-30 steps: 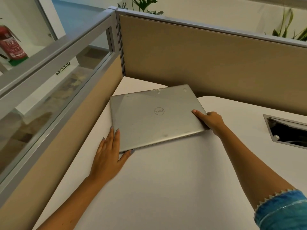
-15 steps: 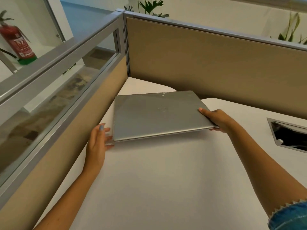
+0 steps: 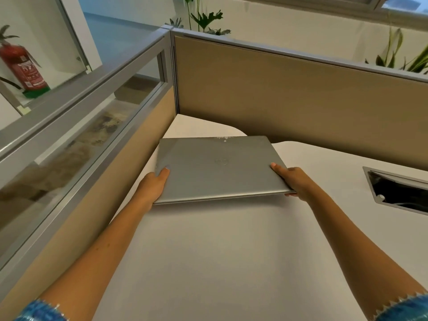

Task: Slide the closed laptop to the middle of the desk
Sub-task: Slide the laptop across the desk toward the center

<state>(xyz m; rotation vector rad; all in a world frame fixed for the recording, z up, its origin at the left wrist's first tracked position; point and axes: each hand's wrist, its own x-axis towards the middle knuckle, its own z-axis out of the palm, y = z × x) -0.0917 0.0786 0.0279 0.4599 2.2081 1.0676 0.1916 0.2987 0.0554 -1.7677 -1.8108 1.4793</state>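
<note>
A closed silver laptop (image 3: pixel 217 167) is held just above the white desk (image 3: pixel 220 251), near the far left corner of the cubicle. Its near edge casts a thin shadow on the desk. My left hand (image 3: pixel 154 186) grips the laptop's near left corner, thumb on the lid and fingers hidden beneath. At the near right corner my right hand (image 3: pixel 295 181) holds on the same way, thumb on top.
Tan partition walls (image 3: pixel 289 100) close the desk at the back and on the left, with a glass strip (image 3: pixel 81 135) on the left one. A rectangular cable cutout (image 3: pixel 398 193) is sunk into the desk at right. Plants rise behind the partition.
The laptop has lifted off the desk and turned square to me. My left hand moved from flat beside it to gripping its left corner. The right hand stayed on its corner.
</note>
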